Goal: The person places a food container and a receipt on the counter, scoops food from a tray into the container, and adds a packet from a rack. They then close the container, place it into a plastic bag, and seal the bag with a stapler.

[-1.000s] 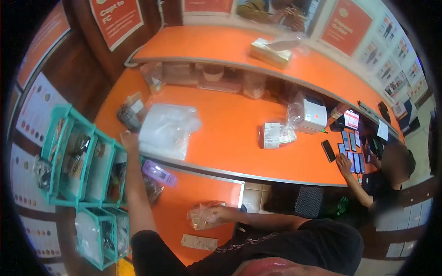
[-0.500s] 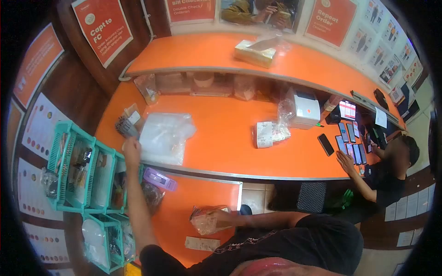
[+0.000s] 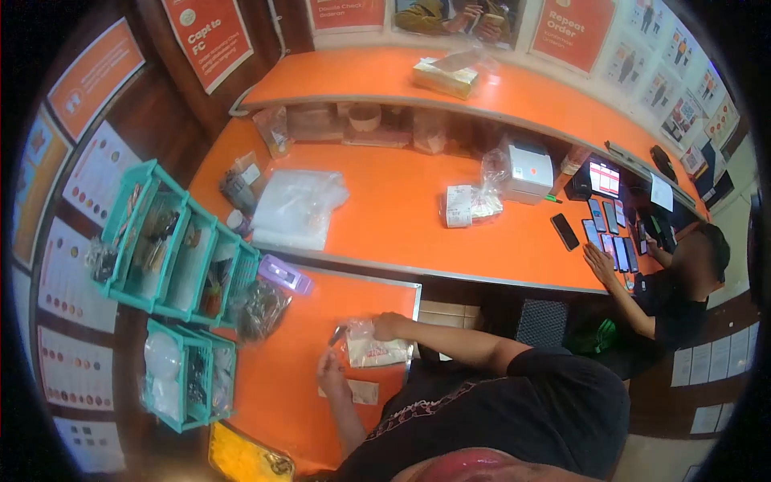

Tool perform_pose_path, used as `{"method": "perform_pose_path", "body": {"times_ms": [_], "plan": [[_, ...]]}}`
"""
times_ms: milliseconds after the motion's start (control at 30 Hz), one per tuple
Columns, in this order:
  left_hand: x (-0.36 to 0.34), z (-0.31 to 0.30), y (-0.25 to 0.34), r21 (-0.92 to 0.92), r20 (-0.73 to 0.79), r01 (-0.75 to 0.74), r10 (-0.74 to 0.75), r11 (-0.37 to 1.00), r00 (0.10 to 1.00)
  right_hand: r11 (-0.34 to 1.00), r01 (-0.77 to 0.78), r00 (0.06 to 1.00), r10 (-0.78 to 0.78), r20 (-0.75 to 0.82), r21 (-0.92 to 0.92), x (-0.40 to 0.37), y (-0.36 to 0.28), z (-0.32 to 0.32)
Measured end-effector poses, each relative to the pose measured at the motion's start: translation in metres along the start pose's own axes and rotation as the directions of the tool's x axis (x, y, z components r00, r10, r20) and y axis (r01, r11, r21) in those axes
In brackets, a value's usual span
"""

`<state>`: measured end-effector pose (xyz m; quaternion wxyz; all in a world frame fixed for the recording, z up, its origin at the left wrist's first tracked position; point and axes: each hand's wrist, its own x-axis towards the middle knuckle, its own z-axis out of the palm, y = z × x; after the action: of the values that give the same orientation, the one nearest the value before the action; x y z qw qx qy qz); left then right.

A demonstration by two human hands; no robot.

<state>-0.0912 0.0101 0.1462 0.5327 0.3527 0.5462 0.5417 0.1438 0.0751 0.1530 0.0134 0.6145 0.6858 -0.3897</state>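
A clear plastic bag with a printed packet (image 3: 376, 350) inside lies on the lower orange counter. My right hand (image 3: 390, 326) is closed on the bag's upper right part. Just left of the bag, my left hand (image 3: 329, 366) pinches a small dark item (image 3: 337, 336), too small to name, whose tip is near the bag's edge. A paper slip (image 3: 360, 392) lies below the bag, partly behind my left hand. The purple dispenser (image 3: 285, 275) and a bundle of clear plastic bags (image 3: 263, 310) are farther up and left.
Teal baskets (image 3: 193, 265) stand at the left. Plastic sheets (image 3: 297, 209), a receipt-tagged bag (image 3: 470, 206) and a white printer (image 3: 528, 173) are on the upper counter. At the right, a co-worker (image 3: 683, 273) reaches over several phones. A yellow container (image 3: 241, 458) sits at the bottom.
My left hand has come down from the cup on the upper counter to the bag, with a small dark item in it. The bag is now turned, its printed packet showing. The view has shifted.
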Motion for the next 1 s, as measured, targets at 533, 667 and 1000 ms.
{"method": "perform_pose_path", "body": {"times_ms": [533, 667, 1000], "plan": [[-0.008, 0.076, -0.053, 0.624, 0.372, -0.496, 0.329, 0.604, 0.868, 0.986, 0.022, 0.995, -0.038, -0.095, -0.168, -0.018, -0.028, -0.019], [-0.007, 0.086, -0.061, 0.695, 0.311, -0.484, 0.385, 0.531, 0.869, 0.942, -0.03, 0.997, 0.003, -0.079, -0.335, -0.021, -0.026, -0.023], [-0.018, 0.079, -0.052, 0.72, 0.347, -0.497, 0.369, 0.485, 0.863, 0.99, 0.063, 0.945, -0.1, -0.313, -0.124, -0.034, -0.019, -0.012]]}}
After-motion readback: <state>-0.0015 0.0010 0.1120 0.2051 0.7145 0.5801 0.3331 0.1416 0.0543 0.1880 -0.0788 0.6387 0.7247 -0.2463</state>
